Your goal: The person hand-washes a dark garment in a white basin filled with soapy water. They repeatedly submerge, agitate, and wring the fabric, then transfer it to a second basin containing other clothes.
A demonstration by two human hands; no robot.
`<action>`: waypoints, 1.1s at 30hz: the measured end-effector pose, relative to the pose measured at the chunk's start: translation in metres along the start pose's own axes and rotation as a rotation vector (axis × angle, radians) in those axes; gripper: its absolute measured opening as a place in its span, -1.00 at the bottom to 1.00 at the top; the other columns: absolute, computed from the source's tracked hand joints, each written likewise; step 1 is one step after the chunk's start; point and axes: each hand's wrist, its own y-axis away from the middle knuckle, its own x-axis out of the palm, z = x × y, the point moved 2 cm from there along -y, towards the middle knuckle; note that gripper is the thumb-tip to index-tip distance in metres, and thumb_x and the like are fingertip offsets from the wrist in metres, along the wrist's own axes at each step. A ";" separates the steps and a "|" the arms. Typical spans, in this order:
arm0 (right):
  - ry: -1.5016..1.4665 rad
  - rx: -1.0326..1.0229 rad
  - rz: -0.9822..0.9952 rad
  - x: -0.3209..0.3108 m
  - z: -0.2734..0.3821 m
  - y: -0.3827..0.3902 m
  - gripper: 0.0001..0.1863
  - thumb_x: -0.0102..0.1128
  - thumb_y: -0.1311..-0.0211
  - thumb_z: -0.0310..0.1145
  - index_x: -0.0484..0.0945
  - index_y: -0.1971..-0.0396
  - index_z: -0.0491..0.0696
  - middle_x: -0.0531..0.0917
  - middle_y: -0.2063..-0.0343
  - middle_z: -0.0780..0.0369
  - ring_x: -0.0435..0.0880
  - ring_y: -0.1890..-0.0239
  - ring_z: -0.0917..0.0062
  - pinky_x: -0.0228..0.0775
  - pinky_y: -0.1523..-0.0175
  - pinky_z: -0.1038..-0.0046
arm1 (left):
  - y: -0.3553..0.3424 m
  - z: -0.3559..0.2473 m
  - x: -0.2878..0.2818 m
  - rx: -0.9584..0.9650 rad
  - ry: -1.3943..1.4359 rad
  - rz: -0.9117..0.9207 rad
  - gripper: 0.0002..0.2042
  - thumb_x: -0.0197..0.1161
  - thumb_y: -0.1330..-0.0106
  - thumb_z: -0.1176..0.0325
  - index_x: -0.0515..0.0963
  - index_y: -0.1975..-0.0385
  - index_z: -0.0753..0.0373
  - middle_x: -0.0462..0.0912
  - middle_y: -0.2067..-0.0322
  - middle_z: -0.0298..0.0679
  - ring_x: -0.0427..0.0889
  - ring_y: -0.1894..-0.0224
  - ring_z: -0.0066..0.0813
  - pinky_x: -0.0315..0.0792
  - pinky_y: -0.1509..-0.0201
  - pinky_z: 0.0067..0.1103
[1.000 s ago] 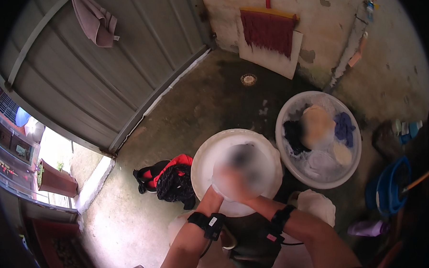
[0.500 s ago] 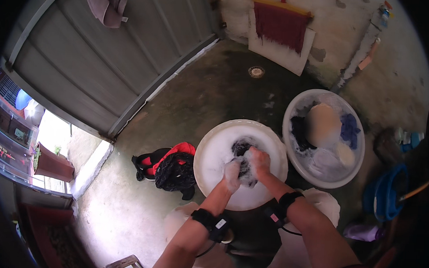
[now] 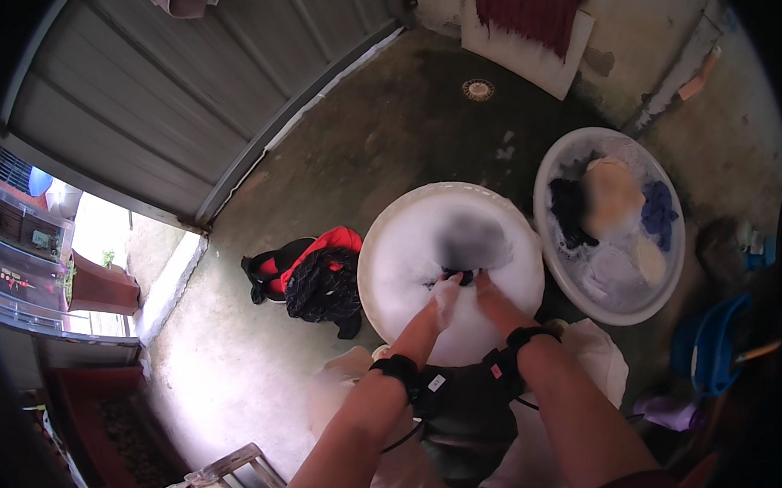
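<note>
In front of me stands a round white basin (image 3: 380, 243) filled with white suds. My left hand (image 3: 445, 299), foam on its back, is in the basin with its fingers closed on a wet dark cloth (image 3: 457, 276). Close beside it, my right hand (image 3: 488, 290) grips the same cloth from the right. Both hands are partly sunk in the foam, so some fingers are hidden. Beyond them a dark patch in the suds is blurred; I cannot tell how much of it is cloth. Dark bands with small boxes circle both wrists.
A second white basin (image 3: 544, 242) at the right holds soaking clothes. Black and red clothes (image 3: 324, 280) lie on the floor at the left. A blue tub (image 3: 718, 350) and a purple container (image 3: 667, 413) stand far right. A floor drain (image 3: 478, 90) lies beyond, and a wooden stool (image 3: 228, 468) is lower left.
The view has shifted, so the basins sit higher in it. Both hands have drawn nearer to my side of the basin and lower into the foam, still on the dark cloth.
</note>
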 end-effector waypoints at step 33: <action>-0.187 -0.052 -0.380 -0.134 0.116 0.040 -0.75 0.16 0.12 -0.31 0.45 0.37 -0.05 0.57 0.41 0.00 0.53 0.19 0.10 0.35 0.09 0.19 | 0.040 -0.051 0.010 0.354 -0.678 -0.058 -0.68 0.05 -0.15 0.16 0.44 0.07 -0.06 0.58 0.29 -0.27 0.54 0.27 -0.36 0.36 0.17 -0.45</action>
